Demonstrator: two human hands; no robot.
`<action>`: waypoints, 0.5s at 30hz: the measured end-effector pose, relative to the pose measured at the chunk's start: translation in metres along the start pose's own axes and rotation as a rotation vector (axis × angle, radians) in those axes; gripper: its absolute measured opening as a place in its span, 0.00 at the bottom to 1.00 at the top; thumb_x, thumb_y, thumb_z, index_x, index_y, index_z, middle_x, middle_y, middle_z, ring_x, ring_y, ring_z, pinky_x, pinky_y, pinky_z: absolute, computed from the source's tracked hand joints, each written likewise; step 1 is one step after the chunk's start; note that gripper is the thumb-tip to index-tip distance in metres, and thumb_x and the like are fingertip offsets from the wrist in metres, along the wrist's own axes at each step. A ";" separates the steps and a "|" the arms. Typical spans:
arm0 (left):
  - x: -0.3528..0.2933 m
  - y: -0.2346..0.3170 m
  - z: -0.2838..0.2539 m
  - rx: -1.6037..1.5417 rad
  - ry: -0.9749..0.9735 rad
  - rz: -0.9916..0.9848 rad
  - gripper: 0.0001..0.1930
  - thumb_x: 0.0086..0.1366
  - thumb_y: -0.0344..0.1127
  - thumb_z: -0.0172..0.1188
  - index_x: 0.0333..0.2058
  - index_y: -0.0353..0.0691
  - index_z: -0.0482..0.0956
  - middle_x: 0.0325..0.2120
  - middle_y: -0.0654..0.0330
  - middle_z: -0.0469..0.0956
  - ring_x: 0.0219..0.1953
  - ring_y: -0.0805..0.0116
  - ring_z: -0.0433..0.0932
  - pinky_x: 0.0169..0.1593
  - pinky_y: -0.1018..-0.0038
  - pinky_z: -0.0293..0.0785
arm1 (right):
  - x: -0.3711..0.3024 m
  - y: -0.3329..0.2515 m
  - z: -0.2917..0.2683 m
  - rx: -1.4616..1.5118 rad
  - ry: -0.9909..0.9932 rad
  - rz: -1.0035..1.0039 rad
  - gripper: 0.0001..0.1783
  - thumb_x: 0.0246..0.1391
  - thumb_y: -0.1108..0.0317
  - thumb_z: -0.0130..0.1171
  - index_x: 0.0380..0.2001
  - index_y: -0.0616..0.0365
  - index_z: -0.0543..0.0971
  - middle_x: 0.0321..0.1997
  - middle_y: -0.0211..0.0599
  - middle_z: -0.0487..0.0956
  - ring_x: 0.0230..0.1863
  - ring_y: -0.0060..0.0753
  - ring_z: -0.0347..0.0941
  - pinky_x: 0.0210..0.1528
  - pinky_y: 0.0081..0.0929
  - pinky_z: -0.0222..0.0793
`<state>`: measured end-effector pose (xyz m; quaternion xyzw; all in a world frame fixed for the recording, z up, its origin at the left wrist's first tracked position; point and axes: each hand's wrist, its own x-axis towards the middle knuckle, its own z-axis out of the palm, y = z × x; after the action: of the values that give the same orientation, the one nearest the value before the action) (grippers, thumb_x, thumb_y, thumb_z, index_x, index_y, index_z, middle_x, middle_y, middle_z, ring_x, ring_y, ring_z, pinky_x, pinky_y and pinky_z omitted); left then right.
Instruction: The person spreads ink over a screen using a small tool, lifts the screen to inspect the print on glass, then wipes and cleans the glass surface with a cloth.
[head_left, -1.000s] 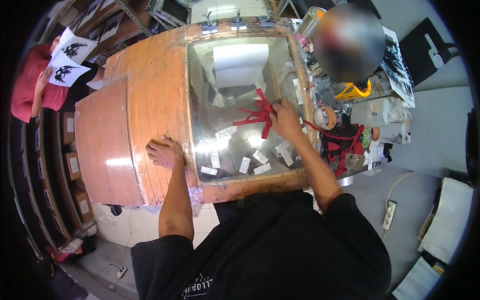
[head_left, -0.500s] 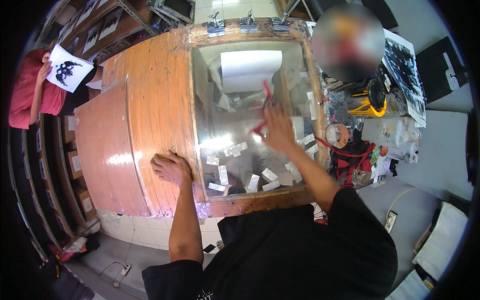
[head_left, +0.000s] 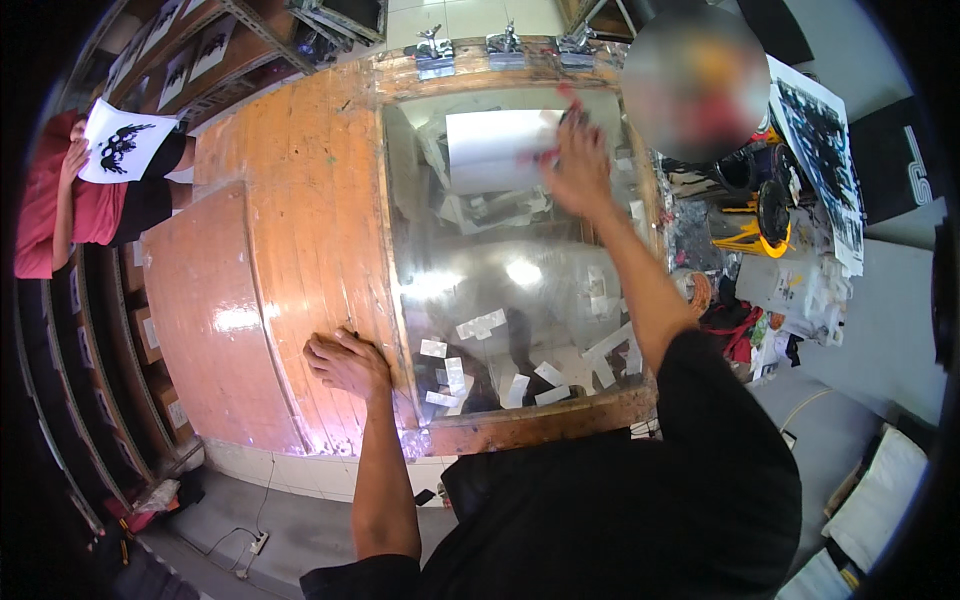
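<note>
My right hand point(head_left: 580, 165) is over the far right part of a glass pane set in a wooden frame point(head_left: 520, 434). Its fingers are closed round a slim red thing point(head_left: 570, 98), smeared by motion, whose kind I cannot make out. A white sheet of paper point(head_left: 495, 150) lies at the far side of the pane, partly behind this hand. My left hand point(head_left: 350, 363) rests with fingers apart on the orange wooden board point(head_left: 310, 240), left of the glass, holding nothing. Several small pale strips point(head_left: 482, 324) show at the near side of the pane.
Metal clamps point(head_left: 505, 55) line the far edge. At left, a person in red point(head_left: 45, 215) holds a white sheet with a black print point(head_left: 122, 143). Racks point(head_left: 105, 350) stand beyond. A cluttered surface at right carries a black and yellow tool point(head_left: 770, 222) and a large print point(head_left: 822, 160).
My right hand has moved away from me across the glass with the red thing, up to the white paper. The left hand stays on the board. The whole view has shifted slightly.
</note>
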<state>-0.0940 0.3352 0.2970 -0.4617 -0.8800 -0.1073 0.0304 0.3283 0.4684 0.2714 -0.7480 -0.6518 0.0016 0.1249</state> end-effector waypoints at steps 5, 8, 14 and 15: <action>-0.003 -0.005 0.001 -0.008 -0.010 -0.008 0.30 0.74 0.54 0.43 0.62 0.35 0.64 0.64 0.44 0.60 0.62 0.41 0.61 0.59 0.46 0.61 | 0.049 -0.048 0.022 0.022 -0.118 0.099 0.61 0.54 0.31 0.52 0.69 0.77 0.52 0.75 0.67 0.50 0.77 0.65 0.43 0.77 0.54 0.36; -0.002 -0.005 0.004 -0.017 -0.015 -0.037 0.30 0.74 0.54 0.44 0.62 0.35 0.63 0.64 0.43 0.59 0.63 0.40 0.60 0.60 0.45 0.59 | -0.052 -0.114 -0.016 0.054 -0.280 -0.388 0.59 0.51 0.34 0.58 0.68 0.76 0.55 0.73 0.65 0.56 0.74 0.65 0.50 0.76 0.53 0.40; 0.000 -0.004 0.002 -0.025 -0.018 -0.003 0.29 0.74 0.53 0.44 0.62 0.34 0.63 0.64 0.43 0.59 0.64 0.39 0.60 0.61 0.44 0.58 | 0.064 -0.091 0.019 0.159 -0.124 -0.468 0.49 0.53 0.39 0.60 0.64 0.68 0.64 0.70 0.57 0.63 0.71 0.59 0.55 0.73 0.56 0.46; 0.002 -0.001 0.002 -0.038 -0.013 -0.002 0.29 0.74 0.52 0.44 0.62 0.34 0.64 0.64 0.42 0.59 0.64 0.39 0.60 0.61 0.44 0.58 | 0.096 -0.092 0.042 0.063 0.190 -0.462 0.50 0.53 0.38 0.59 0.65 0.70 0.63 0.70 0.57 0.62 0.71 0.61 0.55 0.73 0.56 0.45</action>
<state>-0.0957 0.3362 0.2951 -0.4619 -0.8785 -0.1209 0.0157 0.2460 0.5812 0.2635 -0.5718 -0.7905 -0.0769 0.2058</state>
